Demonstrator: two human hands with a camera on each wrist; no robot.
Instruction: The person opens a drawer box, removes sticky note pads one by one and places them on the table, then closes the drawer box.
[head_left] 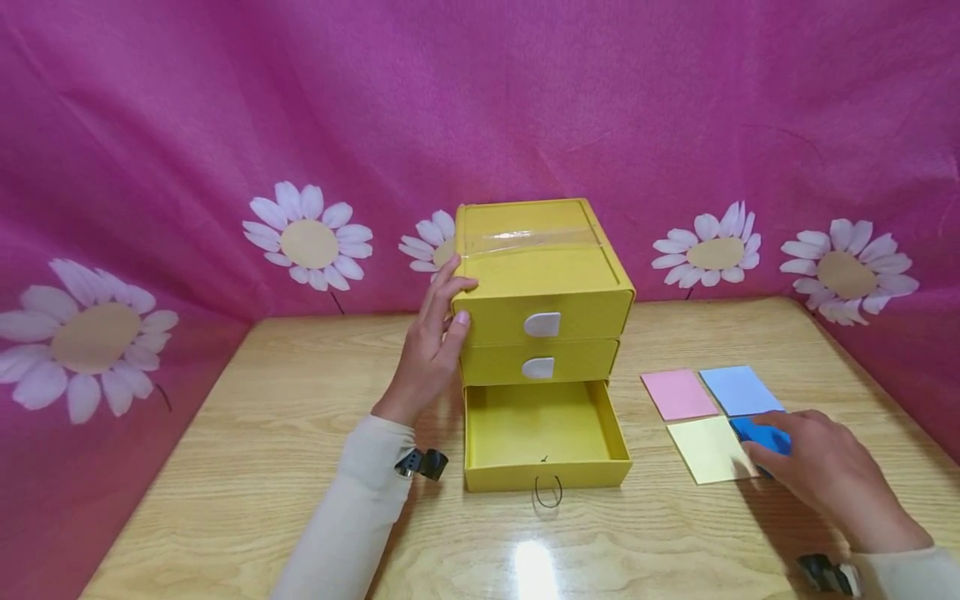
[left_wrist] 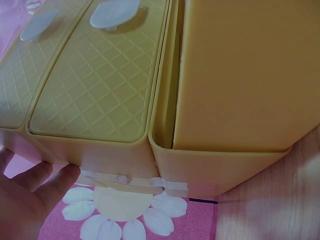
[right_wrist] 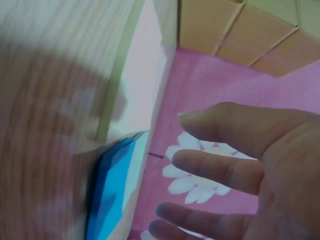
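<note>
A yellow drawer unit (head_left: 543, 271) with stacked drawers stands on the table. Its bottom drawer (head_left: 547, 477) is pulled out, with bare floor visible inside and a thin dark loop on its front. My left hand (head_left: 431, 350) rests against the unit's left side, fingers near the top edge. On the right lie four square note pads: pink (head_left: 679, 394), light blue (head_left: 742, 389), pale yellow (head_left: 712, 450) and dark blue (head_left: 763, 435). Over the dark blue pad hovers my right hand (head_left: 825, 467), partly hiding it. In the right wrist view its fingers (right_wrist: 215, 167) are spread, apart from the pads.
Behind the wooden table (head_left: 285, 467) hangs a pink cloth (head_left: 480, 100) printed with large white daisies. White tabs (head_left: 542, 325) mark the two upper drawers, which are closed. Clear tape (head_left: 525, 240) crosses the unit's top.
</note>
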